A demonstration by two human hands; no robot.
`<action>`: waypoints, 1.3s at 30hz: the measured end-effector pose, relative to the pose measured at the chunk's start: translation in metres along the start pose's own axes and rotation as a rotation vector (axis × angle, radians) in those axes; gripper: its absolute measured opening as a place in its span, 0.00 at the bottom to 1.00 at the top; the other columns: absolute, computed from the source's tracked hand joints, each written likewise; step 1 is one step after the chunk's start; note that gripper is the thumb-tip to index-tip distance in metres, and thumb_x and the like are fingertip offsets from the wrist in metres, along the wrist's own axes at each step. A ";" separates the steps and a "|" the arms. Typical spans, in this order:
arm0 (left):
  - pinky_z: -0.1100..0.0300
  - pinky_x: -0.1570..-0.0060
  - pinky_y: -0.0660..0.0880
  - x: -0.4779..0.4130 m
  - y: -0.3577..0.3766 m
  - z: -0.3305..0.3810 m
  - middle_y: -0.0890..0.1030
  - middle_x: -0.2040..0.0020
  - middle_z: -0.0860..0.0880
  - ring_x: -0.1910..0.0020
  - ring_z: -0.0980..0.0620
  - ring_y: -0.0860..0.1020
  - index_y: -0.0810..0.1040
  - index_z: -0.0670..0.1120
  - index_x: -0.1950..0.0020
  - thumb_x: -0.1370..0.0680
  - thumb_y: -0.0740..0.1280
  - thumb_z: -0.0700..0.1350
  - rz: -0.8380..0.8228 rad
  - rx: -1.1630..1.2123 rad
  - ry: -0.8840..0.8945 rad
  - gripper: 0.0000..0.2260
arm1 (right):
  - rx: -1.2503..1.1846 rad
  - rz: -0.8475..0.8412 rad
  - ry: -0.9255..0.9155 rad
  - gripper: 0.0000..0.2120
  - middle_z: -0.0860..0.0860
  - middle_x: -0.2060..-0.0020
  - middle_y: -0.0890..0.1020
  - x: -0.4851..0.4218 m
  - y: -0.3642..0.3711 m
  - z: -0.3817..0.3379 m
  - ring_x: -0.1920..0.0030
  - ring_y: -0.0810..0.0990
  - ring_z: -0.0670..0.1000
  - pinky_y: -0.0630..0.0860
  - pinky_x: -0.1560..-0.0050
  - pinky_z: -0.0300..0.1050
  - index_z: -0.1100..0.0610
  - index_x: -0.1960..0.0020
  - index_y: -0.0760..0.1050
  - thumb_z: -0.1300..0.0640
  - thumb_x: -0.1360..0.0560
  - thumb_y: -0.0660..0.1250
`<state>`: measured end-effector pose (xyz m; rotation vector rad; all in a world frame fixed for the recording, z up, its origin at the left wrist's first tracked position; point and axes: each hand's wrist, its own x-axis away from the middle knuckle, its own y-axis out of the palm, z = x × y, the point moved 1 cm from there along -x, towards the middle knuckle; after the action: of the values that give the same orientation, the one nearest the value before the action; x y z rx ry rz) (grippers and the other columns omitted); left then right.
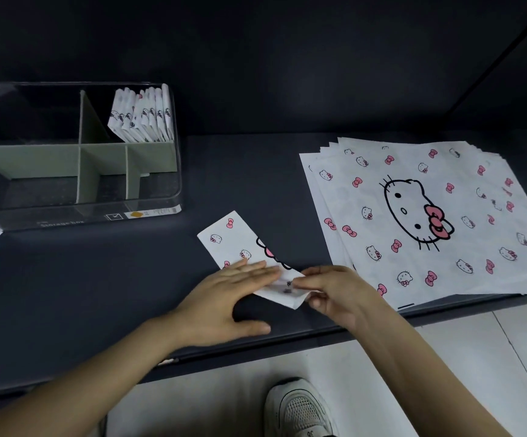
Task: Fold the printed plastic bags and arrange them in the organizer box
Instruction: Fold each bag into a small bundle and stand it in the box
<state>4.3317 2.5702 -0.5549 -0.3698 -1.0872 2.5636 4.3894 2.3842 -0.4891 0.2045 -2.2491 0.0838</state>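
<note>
Centrally, folded bag strip (240,247) on dark table (98,279), left hand (224,298) pressing it flat with straight fingers, right hand (334,291) pinching its near end, flat bag stack (429,216) at right, organizer box (76,152) holding folded bags (144,116) in its rear right compartment

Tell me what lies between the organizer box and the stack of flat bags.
In the head view, only bare dark table separates organizer box and flat bags; the half-folded bag lies nearer the front edge.
</note>
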 end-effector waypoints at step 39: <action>0.57 0.36 0.60 0.018 -0.010 0.003 0.73 0.63 0.57 0.56 0.60 0.71 0.66 0.50 0.35 0.28 0.65 0.46 0.522 -0.132 -0.339 0.22 | 1.038 0.216 -0.663 0.11 0.47 0.63 0.81 -0.032 0.043 0.000 0.60 0.78 0.50 0.71 0.62 0.42 0.52 0.56 0.76 0.47 0.22 0.62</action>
<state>4.3167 2.5821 -0.5476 -0.2854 -1.4412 3.1043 4.4016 2.4307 -0.5135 0.5972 -2.6440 1.4928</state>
